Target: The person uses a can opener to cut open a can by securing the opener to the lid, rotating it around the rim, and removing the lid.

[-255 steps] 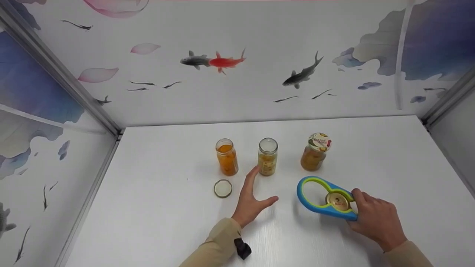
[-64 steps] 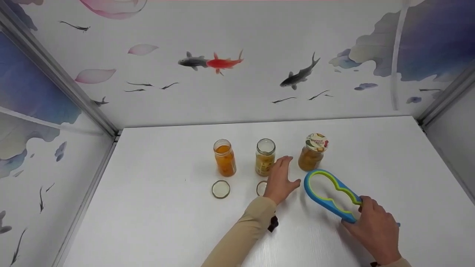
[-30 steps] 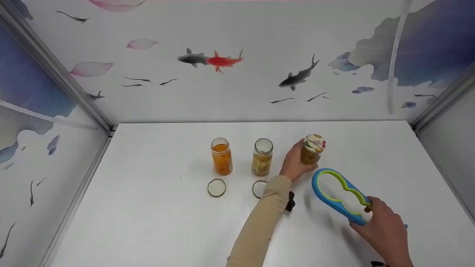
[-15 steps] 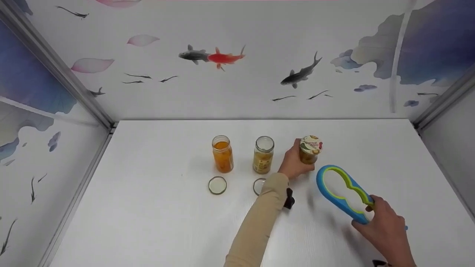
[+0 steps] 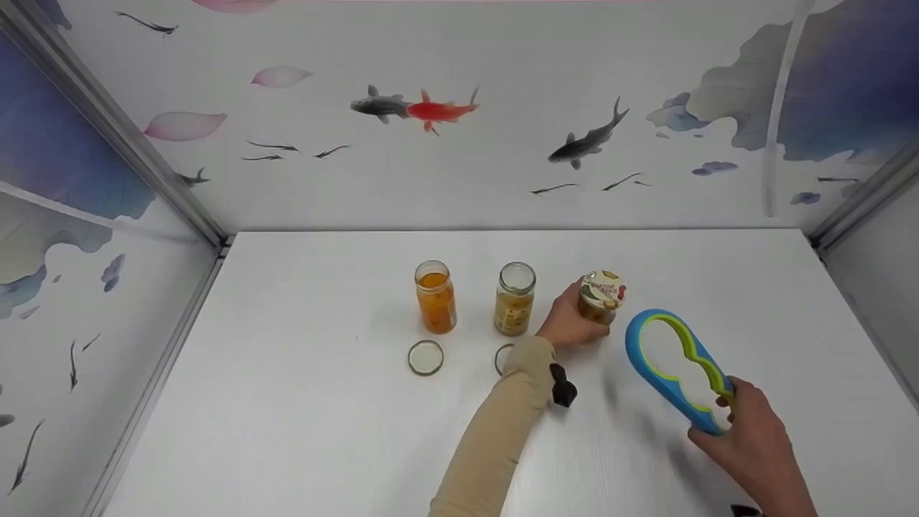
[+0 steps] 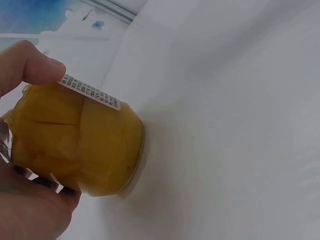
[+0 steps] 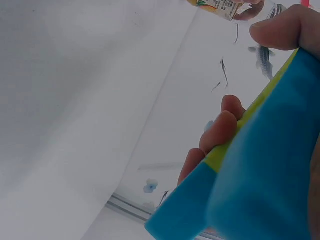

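Note:
My left hand (image 5: 571, 323) grips a glass jar (image 6: 95, 140) with yellow-brown contents around its side. A printed fruit-patterned lid (image 5: 603, 289) is on that jar, and its base shows close over the table in the left wrist view. In my right hand (image 5: 757, 438) is a blue and green jar opener (image 5: 655, 378), held by its handle end above the table. Its open loop points toward the jar, a short gap away. The right wrist view shows fingers and thumb wrapped about the opener's handle (image 7: 270, 165).
Left of the gripped jar stand two lidless jars, one with orange contents (image 5: 438, 309) and one with pale yellow contents (image 5: 512, 316). Before the orange one lies a lid (image 5: 426, 357); another lid (image 5: 502, 357) is partly behind my left sleeve. A patterned wall bounds the white table (image 5: 287, 402).
The gold lid has left the opener, and a lid now lies before the middle jar. My left hand took hold of the right-hand jar and moved it slightly nearer. The opener shifted right.

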Available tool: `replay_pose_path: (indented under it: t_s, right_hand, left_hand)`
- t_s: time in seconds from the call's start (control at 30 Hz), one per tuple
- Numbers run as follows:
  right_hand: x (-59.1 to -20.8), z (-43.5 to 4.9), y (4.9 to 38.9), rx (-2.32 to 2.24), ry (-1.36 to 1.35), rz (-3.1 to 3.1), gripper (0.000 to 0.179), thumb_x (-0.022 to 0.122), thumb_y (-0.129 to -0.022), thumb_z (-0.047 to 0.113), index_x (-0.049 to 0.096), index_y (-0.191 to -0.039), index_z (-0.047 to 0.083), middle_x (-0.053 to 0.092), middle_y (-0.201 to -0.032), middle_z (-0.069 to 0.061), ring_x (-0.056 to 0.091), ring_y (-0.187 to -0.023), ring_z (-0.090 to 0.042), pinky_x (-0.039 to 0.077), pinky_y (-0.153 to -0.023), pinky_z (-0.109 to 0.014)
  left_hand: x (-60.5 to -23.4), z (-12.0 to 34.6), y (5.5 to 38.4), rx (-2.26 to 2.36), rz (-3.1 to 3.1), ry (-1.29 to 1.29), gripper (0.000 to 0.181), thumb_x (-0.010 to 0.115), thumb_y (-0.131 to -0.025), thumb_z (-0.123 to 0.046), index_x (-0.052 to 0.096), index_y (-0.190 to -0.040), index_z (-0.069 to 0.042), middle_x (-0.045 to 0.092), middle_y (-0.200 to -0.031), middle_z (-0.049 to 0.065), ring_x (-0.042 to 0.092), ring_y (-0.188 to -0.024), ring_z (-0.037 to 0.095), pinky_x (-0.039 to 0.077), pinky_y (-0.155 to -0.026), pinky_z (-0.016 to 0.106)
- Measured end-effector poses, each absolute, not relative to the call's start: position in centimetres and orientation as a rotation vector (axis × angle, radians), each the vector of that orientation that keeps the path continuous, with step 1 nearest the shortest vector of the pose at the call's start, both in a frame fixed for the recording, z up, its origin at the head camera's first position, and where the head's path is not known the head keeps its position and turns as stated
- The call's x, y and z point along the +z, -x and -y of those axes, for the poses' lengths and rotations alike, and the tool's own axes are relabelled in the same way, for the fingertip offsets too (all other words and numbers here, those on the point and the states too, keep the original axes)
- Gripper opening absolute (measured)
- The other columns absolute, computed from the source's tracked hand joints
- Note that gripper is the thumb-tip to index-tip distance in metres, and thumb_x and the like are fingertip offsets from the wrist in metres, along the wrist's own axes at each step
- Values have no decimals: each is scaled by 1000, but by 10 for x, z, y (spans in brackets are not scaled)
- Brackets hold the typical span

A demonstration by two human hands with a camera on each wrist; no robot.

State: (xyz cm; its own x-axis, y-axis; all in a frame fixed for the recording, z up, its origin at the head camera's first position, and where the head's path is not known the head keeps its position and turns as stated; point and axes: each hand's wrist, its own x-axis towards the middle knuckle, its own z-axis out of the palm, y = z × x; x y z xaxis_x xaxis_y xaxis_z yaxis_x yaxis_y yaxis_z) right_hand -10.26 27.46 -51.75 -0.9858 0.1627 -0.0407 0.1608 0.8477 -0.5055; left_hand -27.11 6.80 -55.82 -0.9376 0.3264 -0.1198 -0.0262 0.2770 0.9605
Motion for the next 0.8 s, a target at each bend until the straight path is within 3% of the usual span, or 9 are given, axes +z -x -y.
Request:
replay_pose_path:
  t_s: [0.23, 0.47, 0.6, 0.8]
  right_hand:
    - [-512, -271, 103, 879, 354, 3010, 85, 81, -68, 13, 31, -131, -14, 54, -108, -32, 52, -91, -43, 47, -78, -61]
    - [-505, -262, 104, 809, 252, 2876, 75, 83, -67, 10, 41, -122, -16, 55, -101, -32, 55, -86, -42, 48, -79, -62]
    - [-500, -256, 110, 761, 145, 2790, 75, 86, -63, 6, 43, -120, -16, 55, -101, -33, 56, -86, -44, 48, -79, -63]
    - [-489, -251, 120, 717, -29, 2697, 77, 87, -59, 2, 43, -120, -16, 55, -104, -36, 57, -86, -49, 48, -75, -65]
  left_hand:
    - [-556, -69, 263, 1733, -2203, -223, 92, 80, -71, 1, 34, -150, -13, 48, -141, -3, 41, -129, 10, 30, -108, 29]
    - [-554, -66, 254, 1765, -2143, -462, 85, 81, -70, 5, 43, -144, -13, 52, -135, -5, 44, -124, 5, 31, -105, 22]
    - [-551, -67, 250, 1680, -2228, -603, 81, 83, -71, -3, 44, -142, -9, 50, -139, 2, 41, -130, 10, 30, -107, 26]
    - [-527, -65, 231, 1776, -2167, -735, 77, 80, -69, -1, 45, -138, -5, 55, -132, 6, 48, -123, 13, 32, -107, 29]
